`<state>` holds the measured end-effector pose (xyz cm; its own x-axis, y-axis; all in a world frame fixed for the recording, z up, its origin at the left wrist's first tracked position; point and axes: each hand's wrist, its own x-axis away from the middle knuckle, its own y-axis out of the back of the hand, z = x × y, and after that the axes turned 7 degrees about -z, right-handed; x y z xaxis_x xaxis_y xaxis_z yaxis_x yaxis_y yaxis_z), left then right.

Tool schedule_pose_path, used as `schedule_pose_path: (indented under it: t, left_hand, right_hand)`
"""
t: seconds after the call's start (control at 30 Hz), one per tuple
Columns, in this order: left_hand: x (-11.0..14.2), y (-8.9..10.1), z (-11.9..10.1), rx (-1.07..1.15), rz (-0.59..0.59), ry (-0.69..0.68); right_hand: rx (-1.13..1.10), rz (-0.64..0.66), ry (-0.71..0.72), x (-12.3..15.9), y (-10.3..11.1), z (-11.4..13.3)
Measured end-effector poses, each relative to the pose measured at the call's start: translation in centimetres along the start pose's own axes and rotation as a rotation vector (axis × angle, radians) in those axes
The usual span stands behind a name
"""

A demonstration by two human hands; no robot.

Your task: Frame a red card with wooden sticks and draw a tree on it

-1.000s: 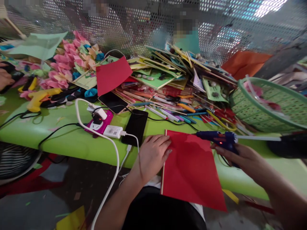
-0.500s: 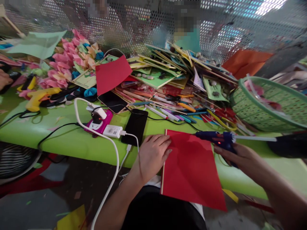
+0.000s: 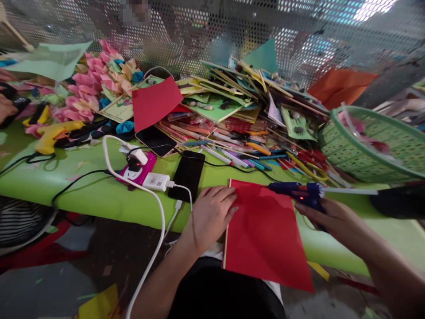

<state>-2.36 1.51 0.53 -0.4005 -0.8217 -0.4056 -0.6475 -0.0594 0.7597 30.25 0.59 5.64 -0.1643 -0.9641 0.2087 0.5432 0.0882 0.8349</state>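
A sheet of red paper (image 3: 265,239) with a cream strip along its left side lies at the table's front edge and hangs over toward my lap. My left hand (image 3: 214,212) holds the sheet at its upper left side, fingers together and bent over the edge. In my right hand (image 3: 327,215) is a dark blue hot glue gun (image 3: 307,191), its red light on and a white glue stick out of its back. The nozzle points left, over the sheet's top edge; whether it touches the paper I cannot tell.
A black phone (image 3: 187,175) and a magenta socket block (image 3: 151,163) with white cables sit left of the sheet. Pens (image 3: 232,158), decorated cards (image 3: 212,108) and a green basket (image 3: 375,146) lie behind. A yellow glue gun (image 3: 53,135) rests at left, near another person's hand (image 3: 6,108).
The blue glue gun has shifted slightly left along the sheet's top edge. My left hand and the paper stay put. A person behind the mesh is no longer seen at the top centre.
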Motion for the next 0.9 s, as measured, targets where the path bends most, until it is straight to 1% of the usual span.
schedule_pose_path:
  t: [0.13, 0.37, 0.63, 0.9]
  left_hand:
    - [0.0, 0.0, 0.0, -0.003, -0.001, 0.001]
    - [-0.1, 0.1, 0.0, -0.011, 0.001, -0.007]
    - [0.0, -0.1, 0.1, -0.019, 0.000, -0.002]
    - [0.0, 0.0, 0.0, -0.036, -0.006, -0.007]
  right_hand:
    - [0.016, 0.021, -0.054, 0.0, -0.1, 1.0]
    - [-0.031, 0.010, -0.060, 0.3, 0.4, -0.4]
    - [-0.032, 0.024, -0.082, 0.0, -0.2, 0.3]
    - [-0.005, -0.027, -0.070, 0.5, 1.0, -0.7]
